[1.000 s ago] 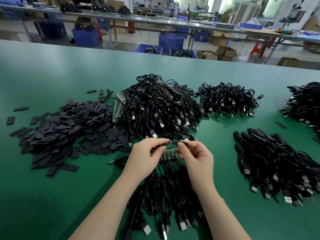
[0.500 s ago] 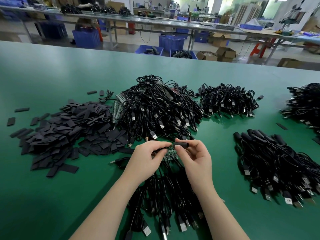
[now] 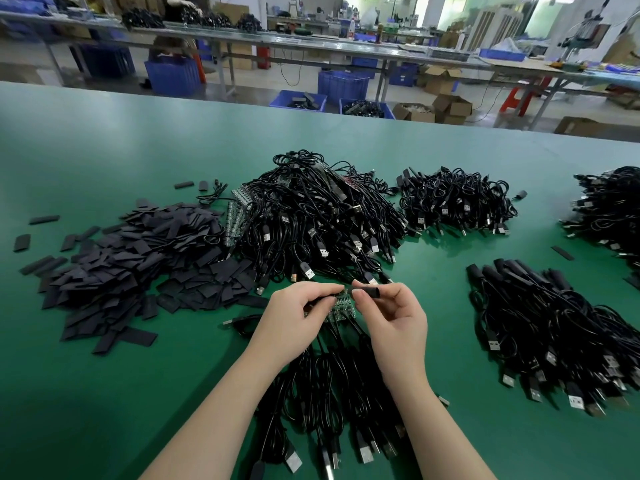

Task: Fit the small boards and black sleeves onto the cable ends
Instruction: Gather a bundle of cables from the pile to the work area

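A person's two bare forearms reached forward over a green surface [image 3: 104,393], and both hands met near its middle. The left hand [image 3: 294,320] had its fingers curled, pinching something small and dark at the fingertips; exactly what it held was hard to make out. The right hand [image 3: 391,320] pinched a short black sleeve [image 3: 367,291] between thumb and forefinger, lifted just above the surface, with its open end turned toward the left hand. Between and just under the two hands lay a small cluster of green boards [image 3: 341,308], joined to black cables [image 3: 322,393] that ran back toward the person and ended in USB plugs close to the bottom edge.

To the left spread a broad heap of flat black sleeves [image 3: 138,258], with a few loose ones scattered further left. Directly beyond the hands rose a large tangled pile of cables [image 3: 318,220], with a strip of boards [image 3: 235,216] showing at its left side. A smaller cable pile [image 3: 457,202] sat beyond and to the right. At the right, a bundle of cables with sleeves fitted [image 3: 554,327] lay with its plugs pointing toward the person, and another cable pile [image 3: 609,209] reached the right edge.

Behind the surface stood long workbenches [image 3: 311,46], blue crates [image 3: 343,86] and cardboard boxes [image 3: 450,105] on the floor
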The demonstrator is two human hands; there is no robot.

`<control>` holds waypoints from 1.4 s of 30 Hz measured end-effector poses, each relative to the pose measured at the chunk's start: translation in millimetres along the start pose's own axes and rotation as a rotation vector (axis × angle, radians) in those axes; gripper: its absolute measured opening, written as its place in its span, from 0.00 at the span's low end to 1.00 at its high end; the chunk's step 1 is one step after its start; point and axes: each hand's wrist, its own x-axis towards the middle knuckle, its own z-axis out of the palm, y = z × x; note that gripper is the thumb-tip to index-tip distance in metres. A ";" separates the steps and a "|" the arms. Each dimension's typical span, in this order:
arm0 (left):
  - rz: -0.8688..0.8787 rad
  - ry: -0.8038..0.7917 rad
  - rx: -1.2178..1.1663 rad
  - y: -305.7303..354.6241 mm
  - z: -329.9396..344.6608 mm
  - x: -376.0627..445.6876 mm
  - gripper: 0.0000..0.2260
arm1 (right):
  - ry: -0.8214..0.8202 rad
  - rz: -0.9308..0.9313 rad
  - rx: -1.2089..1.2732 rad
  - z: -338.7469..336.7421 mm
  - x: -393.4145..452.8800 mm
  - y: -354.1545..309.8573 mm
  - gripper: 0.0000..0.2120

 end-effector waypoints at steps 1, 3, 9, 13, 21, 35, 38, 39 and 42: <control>0.001 -0.001 0.004 0.0 0.2 0.2 0.13 | 0.003 0.000 0.000 -0.1 -0.4 0.0 0.07; 0.000 0.001 0.009 -0.5 -0.1 0.2 0.13 | 0.006 -0.003 0.001 0.1 -0.8 0.2 0.06; -0.001 -0.007 -0.005 -1.1 -0.3 -0.2 0.13 | 0.008 0.009 0.014 -0.6 0.9 1.3 0.06; 0.008 -0.009 -0.007 -0.9 -0.8 -0.3 0.14 | -0.031 0.094 0.050 -3.4 5.0 2.0 0.06; 0.031 -0.023 0.012 1.3 -1.1 -0.2 0.16 | -0.064 0.177 0.143 -2.2 6.2 0.9 0.12; 0.025 -0.018 0.009 -1.9 -1.5 0.3 0.14 | -0.097 0.198 0.179 -4.0 6.3 3.2 0.02; 0.019 -0.022 0.009 -2.3 -1.0 0.4 0.14 | -0.096 0.191 0.171 -3.5 6.4 3.0 0.02; 0.021 -0.024 0.013 -2.3 -0.8 0.3 0.14 | -0.096 0.180 0.162 -3.0 6.1 2.9 0.04; 0.019 -0.015 0.004 -1.9 -0.5 0.2 0.14 | -0.116 0.118 0.105 -1.4 4.9 3.4 0.12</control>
